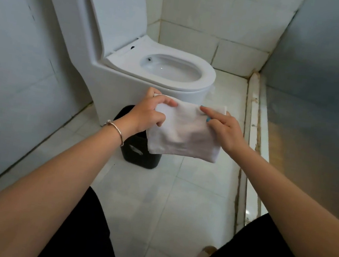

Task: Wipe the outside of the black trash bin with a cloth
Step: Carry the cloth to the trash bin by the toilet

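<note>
Together, left hand (148, 112) and right hand (225, 129) hold the cloth (185, 132) above the black trash bin (138, 154).

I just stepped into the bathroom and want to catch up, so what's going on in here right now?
A person is holding a white cloth up with both hands over a black trash bin. The left hand grips the cloth's left edge, and the right hand pinches its right side. The bin stands on the tiled floor beside the white toilet, whose lid is up. The cloth is not yet touching the bin, so wiping does not appear to have begun.
</note>
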The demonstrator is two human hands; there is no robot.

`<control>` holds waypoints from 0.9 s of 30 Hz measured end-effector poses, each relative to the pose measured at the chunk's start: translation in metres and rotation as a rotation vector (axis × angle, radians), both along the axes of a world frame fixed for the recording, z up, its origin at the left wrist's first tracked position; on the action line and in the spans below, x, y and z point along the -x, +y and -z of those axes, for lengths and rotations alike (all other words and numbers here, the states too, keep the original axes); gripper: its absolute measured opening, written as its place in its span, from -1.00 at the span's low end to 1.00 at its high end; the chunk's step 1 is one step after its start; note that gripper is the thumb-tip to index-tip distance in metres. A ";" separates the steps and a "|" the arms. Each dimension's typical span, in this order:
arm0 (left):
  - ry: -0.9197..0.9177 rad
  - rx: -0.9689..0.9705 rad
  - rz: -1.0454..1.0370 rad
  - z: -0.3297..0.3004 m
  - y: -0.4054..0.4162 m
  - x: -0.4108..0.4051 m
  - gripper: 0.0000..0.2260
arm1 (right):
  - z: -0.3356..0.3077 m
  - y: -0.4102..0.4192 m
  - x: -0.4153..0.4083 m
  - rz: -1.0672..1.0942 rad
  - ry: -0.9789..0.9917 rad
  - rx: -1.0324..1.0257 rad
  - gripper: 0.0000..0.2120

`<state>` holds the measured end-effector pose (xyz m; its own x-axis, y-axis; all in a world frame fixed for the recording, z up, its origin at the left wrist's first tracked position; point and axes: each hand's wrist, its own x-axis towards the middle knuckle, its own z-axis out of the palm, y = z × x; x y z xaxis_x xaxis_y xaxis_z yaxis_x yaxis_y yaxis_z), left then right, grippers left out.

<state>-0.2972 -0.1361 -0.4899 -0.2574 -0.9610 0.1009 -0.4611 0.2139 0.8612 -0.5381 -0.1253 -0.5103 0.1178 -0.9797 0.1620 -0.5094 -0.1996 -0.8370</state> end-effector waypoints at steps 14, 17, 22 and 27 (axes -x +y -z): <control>0.025 -0.021 -0.118 -0.004 0.026 0.003 -0.55 | -0.023 0.001 -0.016 -0.008 -0.110 -0.075 -0.64; -0.007 -0.039 -0.095 0.001 0.014 -0.003 -0.58 | -0.018 -0.005 -0.020 0.020 -0.095 -0.101 -0.58; -0.075 0.030 -0.084 0.008 -0.009 -0.010 -0.61 | -0.010 -0.019 -0.016 0.015 -0.156 -0.155 -0.53; -0.127 0.118 -0.102 0.008 -0.027 -0.010 -0.57 | -0.010 -0.031 -0.017 -0.013 0.085 -0.104 -0.37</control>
<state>-0.2875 -0.1629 -0.4975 -0.1770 -0.9662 0.1873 -0.5887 0.2564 0.7666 -0.5211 -0.1564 -0.5000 0.1399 -0.9890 0.0489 -0.5773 -0.1216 -0.8074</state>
